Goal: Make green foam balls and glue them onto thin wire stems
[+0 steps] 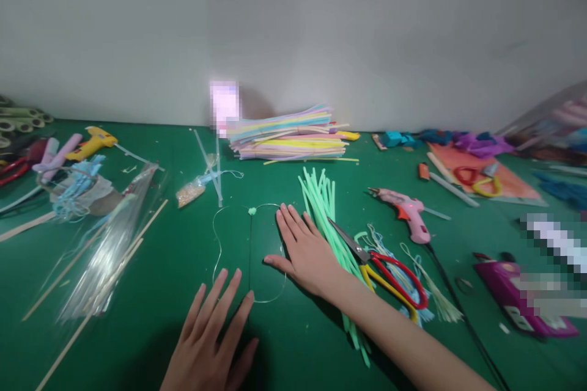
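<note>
On the green table a thin wire frame (219,243) is bent into a rounded, wavy outline, with a straight dark stem down its middle. A small mint-green knot (252,211) sits at the top of that stem. My left hand (213,336) is open, fingers spread, its fingertips at the frame's lower edge. My right hand (305,253) lies open and flat over the frame's right side, covering part of it. Beside it is a bundle of mint-green pipe cleaners (330,226), with red-and-yellow-handled scissors (362,253) resting across them.
A pastel pipe cleaner stack (288,134) lies against the wall. To the right are a pink glue gun (403,208) with its cord, tassels (435,293) and a purple device (499,293). Clear plastic sleeves (105,263), wooden sticks (137,250) and a yellow glue gun (94,142) lie left.
</note>
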Tool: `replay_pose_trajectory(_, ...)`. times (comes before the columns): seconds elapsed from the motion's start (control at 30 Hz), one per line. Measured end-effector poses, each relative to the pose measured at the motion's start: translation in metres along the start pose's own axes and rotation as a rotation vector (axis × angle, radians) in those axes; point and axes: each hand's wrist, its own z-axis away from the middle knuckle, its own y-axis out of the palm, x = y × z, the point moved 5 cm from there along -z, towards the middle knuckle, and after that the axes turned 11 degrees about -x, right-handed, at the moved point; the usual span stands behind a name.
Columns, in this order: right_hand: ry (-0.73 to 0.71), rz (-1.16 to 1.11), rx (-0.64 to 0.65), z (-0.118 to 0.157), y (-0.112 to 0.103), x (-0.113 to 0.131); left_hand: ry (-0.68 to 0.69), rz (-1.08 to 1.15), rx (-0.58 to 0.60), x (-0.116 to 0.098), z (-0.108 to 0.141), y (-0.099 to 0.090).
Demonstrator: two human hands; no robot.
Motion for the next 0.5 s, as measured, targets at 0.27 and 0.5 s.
replay_pose_trajectory(0.27, -0.006, 0.010, -0.006, 0.001, -0.001, 0.001, -0.009, 0.004, -0.019, -0.001, 0.000, -0.001)
replay_pose_trajectory(0.5, -0.058, -0.001, -0.161, 0.004, -0.020, 0.012, -0.059, 0.022, -0.044, 0.000, 0.001, 0.000)
